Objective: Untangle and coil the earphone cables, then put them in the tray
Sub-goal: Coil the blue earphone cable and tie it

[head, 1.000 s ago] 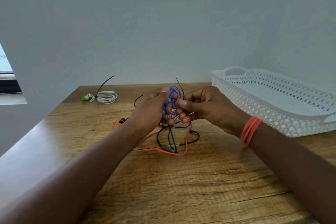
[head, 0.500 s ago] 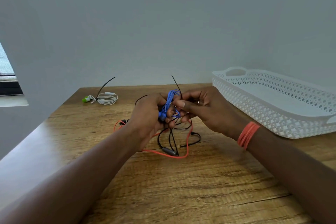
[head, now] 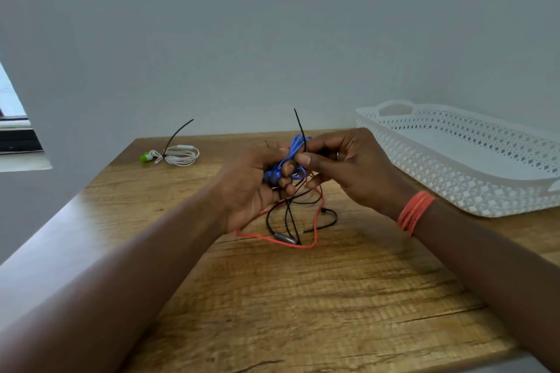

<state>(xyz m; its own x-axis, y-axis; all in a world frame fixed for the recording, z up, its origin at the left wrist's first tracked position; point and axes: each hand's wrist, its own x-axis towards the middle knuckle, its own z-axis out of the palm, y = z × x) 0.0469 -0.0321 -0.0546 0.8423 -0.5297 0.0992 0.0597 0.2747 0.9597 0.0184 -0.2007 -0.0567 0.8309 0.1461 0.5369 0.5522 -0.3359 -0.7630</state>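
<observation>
My left hand (head: 251, 185) grips a coiled blue earphone cable (head: 292, 150) above the middle of the wooden table (head: 303, 297). My right hand (head: 348, 166) pinches a black cable tie (head: 300, 130) that wraps the blue coil, its tail pointing up. Below the hands a tangle of black cable (head: 288, 215) and orange-red cable (head: 315, 227) lies on the table. The white perforated tray (head: 454, 185) stands at the right and holds nothing that I can see.
A white earphone coil (head: 180, 156) with green buds, bound by a black tie, lies at the table's far left. A grey wall stands right behind the table. A window sill shows at the left edge.
Both hands have lifted slightly with the blue coil. The black tie's tail now stands more upright above the coil.
</observation>
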